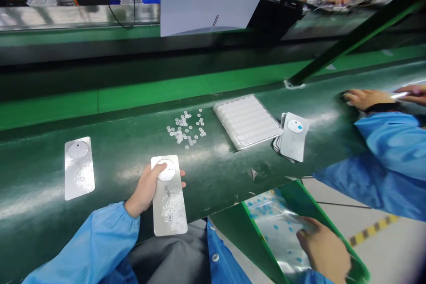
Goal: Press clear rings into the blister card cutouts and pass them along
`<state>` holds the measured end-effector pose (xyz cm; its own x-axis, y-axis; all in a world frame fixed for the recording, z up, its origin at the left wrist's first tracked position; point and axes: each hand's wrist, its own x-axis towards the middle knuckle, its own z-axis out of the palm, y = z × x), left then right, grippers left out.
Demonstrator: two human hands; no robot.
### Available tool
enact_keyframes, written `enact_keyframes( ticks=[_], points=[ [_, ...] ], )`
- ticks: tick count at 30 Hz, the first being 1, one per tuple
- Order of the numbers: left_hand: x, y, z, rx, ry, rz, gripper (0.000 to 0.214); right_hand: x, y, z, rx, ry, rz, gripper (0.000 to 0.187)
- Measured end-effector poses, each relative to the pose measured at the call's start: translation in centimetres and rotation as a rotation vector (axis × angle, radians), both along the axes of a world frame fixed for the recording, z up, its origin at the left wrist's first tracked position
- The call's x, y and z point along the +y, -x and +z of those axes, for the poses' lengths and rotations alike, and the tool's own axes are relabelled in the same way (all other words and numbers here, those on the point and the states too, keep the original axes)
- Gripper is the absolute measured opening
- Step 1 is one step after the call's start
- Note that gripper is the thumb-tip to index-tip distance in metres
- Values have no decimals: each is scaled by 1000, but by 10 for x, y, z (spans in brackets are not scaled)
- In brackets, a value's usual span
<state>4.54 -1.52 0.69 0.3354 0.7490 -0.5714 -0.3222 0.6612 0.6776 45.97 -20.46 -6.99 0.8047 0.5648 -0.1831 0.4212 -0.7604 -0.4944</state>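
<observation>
My left hand grips a shiny silver phone back cover, with the thumb on the white round camera area near its top and fingertips showing past the right edge. My right hand, smeared by motion, is over a green bin at the lower right. Its thumb and forefinger are close together on something blurred that I cannot make out. Beneath it in the bin lies a clear plastic bag with small blue pieces. Another silver cover lies flat on the bench to the left.
Small clear round pieces lie scattered on the green bench. Right of them are a clear tray with white rows and a small stack of covers. A co-worker's hand works at the right, near a slanted green post.
</observation>
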Motion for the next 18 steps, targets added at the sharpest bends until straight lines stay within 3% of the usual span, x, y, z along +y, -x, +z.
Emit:
enact_keyframes(
  ticks=[3,7,12,18],
  points=[
    [0,-2,5,83,-38,-16,47,2,-5,-12,-43,30,-99,28],
    [-1,-4,13,209,-26,-4,54,-1,-7,-17,161,-113,-100,29],
    [9,-4,13,319,1,-29,63,-24,-19,-24,213,-301,-175,34],
    [10,-8,21,353,27,-69,82,-34,-24,-36,368,-398,-160,37]
  ],
)
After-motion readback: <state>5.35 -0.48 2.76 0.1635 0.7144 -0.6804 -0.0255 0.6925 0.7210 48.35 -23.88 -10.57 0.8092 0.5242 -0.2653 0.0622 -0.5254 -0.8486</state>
